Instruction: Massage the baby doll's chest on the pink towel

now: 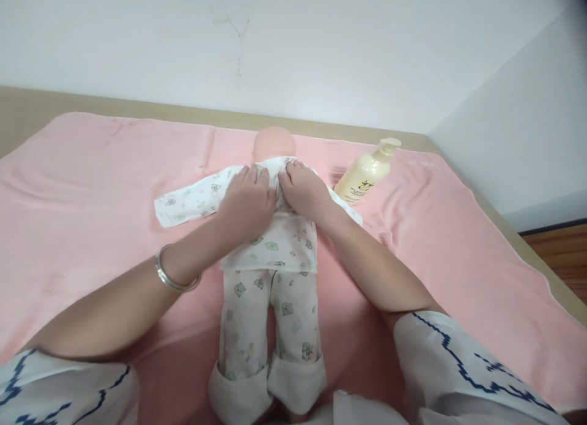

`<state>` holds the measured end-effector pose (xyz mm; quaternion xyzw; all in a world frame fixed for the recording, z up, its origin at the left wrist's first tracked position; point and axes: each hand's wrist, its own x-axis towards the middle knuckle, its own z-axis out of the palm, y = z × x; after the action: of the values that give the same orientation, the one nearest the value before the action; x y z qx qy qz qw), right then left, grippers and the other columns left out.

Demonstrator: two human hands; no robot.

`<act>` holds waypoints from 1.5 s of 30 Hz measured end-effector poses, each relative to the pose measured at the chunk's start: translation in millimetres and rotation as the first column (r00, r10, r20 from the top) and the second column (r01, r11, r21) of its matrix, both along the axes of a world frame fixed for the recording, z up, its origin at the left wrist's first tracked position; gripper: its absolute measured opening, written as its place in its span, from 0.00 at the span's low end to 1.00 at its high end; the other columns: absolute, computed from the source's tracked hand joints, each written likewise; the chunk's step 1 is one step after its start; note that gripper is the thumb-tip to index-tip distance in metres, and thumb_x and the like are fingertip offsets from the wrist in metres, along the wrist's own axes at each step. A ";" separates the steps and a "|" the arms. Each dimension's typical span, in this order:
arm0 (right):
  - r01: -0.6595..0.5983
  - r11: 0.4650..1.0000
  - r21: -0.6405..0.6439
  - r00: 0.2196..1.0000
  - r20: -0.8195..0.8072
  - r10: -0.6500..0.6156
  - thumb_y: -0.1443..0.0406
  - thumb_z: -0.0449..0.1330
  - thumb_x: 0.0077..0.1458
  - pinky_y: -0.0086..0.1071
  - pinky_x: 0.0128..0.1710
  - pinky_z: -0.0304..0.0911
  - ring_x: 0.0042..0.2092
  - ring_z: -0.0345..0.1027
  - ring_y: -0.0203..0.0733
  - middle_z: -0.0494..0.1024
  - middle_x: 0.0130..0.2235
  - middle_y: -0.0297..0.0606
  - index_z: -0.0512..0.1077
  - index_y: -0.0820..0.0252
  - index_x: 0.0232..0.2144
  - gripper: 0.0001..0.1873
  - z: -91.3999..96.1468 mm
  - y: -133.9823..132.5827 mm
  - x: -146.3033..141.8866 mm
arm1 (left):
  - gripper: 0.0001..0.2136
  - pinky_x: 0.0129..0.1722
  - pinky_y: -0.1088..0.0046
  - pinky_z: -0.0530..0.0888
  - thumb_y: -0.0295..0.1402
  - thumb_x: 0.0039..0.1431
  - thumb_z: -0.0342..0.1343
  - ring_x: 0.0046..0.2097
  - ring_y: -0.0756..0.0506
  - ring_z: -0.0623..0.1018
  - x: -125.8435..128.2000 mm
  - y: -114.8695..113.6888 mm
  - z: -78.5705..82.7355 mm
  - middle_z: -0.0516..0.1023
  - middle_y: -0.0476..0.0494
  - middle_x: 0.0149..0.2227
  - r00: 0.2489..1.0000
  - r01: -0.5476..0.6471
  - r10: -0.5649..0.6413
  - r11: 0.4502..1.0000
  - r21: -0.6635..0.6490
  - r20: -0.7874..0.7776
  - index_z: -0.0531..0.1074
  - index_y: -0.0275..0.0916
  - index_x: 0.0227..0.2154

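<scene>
Under both hands (247, 202) (306, 191) lies doll (274, 144) w/ printed top (287, 247)

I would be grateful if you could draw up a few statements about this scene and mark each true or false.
1. The left hand and right hand both touch the shirt. True.
2. A bangle circles the right wrist. False: the bangle is on the left wrist.
3. The trousers have turned-up cuffs. True.
4. The blanket is green. False: the blanket is pink.
5. The bottle is on the right hand's side of the doll. True.
</scene>
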<state>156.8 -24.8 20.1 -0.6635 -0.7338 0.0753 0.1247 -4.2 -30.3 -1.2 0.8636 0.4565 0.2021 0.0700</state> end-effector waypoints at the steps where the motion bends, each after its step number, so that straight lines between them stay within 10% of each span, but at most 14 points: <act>1: 0.016 1.000 0.012 1.000 0.006 -0.016 0.66 0.39 0.74 0.51 0.68 0.64 0.66 0.69 0.58 0.75 0.63 0.62 0.71 0.74 0.61 0.28 -2.3 5.4 2.7 | 0.25 0.70 0.40 0.65 0.36 0.74 0.36 0.70 0.28 0.67 1.3 -7.0 3.1 0.69 0.20 0.65 1.000 -0.020 0.020 1.000 -0.019 -0.005 0.69 0.27 0.61; 10: -0.098 0.991 0.089 0.985 0.149 0.084 0.62 0.45 0.75 0.56 0.76 0.52 0.76 0.54 0.67 0.60 0.74 0.70 0.57 0.84 0.73 0.34 -6.0 -37.7 -17.6 | 0.15 0.56 0.45 0.73 0.28 0.68 0.40 0.54 0.31 0.75 -8.3 41.5 -10.2 0.77 0.28 0.45 0.989 0.048 -0.047 0.999 0.006 -0.140 0.72 0.39 0.32; 18: -0.060 0.998 0.033 0.995 -0.074 0.062 0.64 0.43 0.75 0.51 0.80 0.46 0.80 0.47 0.60 0.56 0.76 0.64 0.59 0.81 0.73 0.32 -6.4 -11.4 -11.3 | 0.21 0.65 0.49 0.70 0.35 0.71 0.39 0.58 0.33 0.74 1.6 33.9 -14.3 0.78 0.28 0.55 0.978 -0.161 0.173 0.982 -0.101 0.115 0.72 0.33 0.55; 28: -0.015 0.999 0.047 0.988 -0.150 0.022 0.60 0.42 0.73 0.57 0.80 0.38 0.81 0.39 0.58 0.50 0.79 0.59 0.57 0.76 0.74 0.36 -20.2 -5.1 -8.8 | 0.26 0.73 0.45 0.65 0.37 0.71 0.38 0.66 0.33 0.72 2.2 32.3 -11.9 0.76 0.28 0.63 0.976 -0.185 0.199 0.973 -0.140 0.089 0.70 0.32 0.63; 35: 0.038 0.998 -0.041 0.981 -0.189 -0.045 0.59 0.41 0.73 0.59 0.80 0.36 0.82 0.36 0.59 0.47 0.80 0.59 0.52 0.76 0.76 0.37 -14.2 2.8 -4.8 | 0.31 0.78 0.35 0.50 0.40 0.75 0.35 0.79 0.26 0.54 2.1 9.8 4.1 0.56 0.22 0.77 0.984 -0.178 0.169 0.961 -0.211 -0.059 0.58 0.25 0.73; 40: -0.036 0.998 -0.060 0.995 -0.095 0.031 0.59 0.43 0.73 0.57 0.79 0.43 0.81 0.40 0.62 0.47 0.79 0.64 0.51 0.78 0.76 0.37 -7.4 7.3 2.8 | 0.30 0.75 0.40 0.59 0.37 0.75 0.35 0.78 0.26 0.58 3.0 -5.3 5.2 0.59 0.19 0.75 0.997 -0.076 0.076 0.989 -0.126 -0.008 0.59 0.23 0.71; 45: -0.067 0.998 0.007 0.997 0.046 0.066 0.61 0.42 0.74 0.60 0.75 0.53 0.78 0.51 0.66 0.57 0.75 0.67 0.55 0.80 0.74 0.35 -5.8 -18.4 -7.4 | 0.19 0.61 0.45 0.73 0.33 0.70 0.40 0.57 0.31 0.77 -3.4 22.8 7.1 0.79 0.28 0.52 0.999 -0.048 0.045 0.990 -0.132 -0.023 0.74 0.33 0.51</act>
<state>149.4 -43.2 14.3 -0.6397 -0.7585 0.0609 0.1081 -7.5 -7.5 5.9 0.8481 0.4898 0.1641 0.1180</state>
